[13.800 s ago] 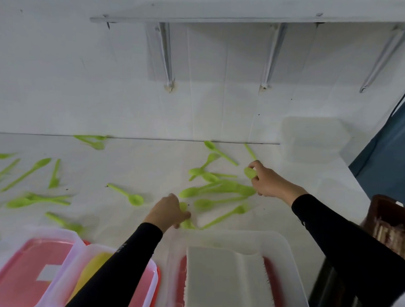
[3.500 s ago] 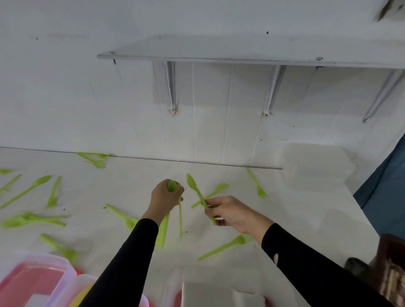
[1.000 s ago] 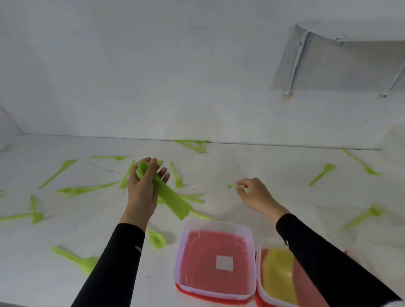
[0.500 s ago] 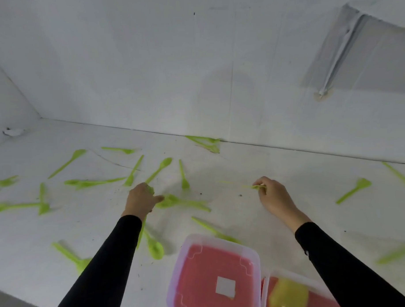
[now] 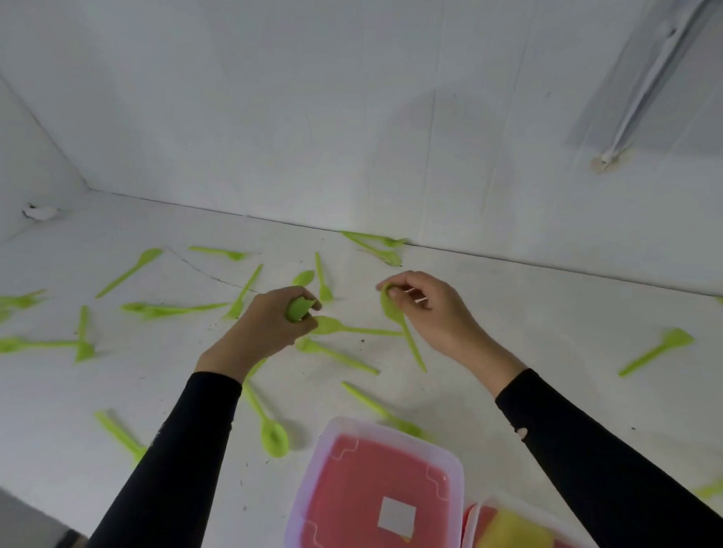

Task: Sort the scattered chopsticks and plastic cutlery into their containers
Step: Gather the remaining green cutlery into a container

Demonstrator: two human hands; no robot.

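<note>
Lime-green plastic cutlery [image 5: 166,308] lies scattered across a white tabletop [image 5: 555,321] in the head-camera view, with a person in black sleeves reaching over it. The left hand [image 5: 267,332] is curled around a bundle of green pieces [image 5: 298,309], its ends poking out beside the thumb, just above the tabletop. The right hand [image 5: 436,313] pinches a green spoon [image 5: 393,314] by its bowl, the handle slanting down toward the near right. Between the hands, another spoon [image 5: 341,327] lies flat on the surface. At the near edge stands a translucent container with a red base [image 5: 369,471]. Just beside it on the right, a second container [image 5: 472,523] holds something yellow [image 5: 514,541], too blurred to identify.
</note>
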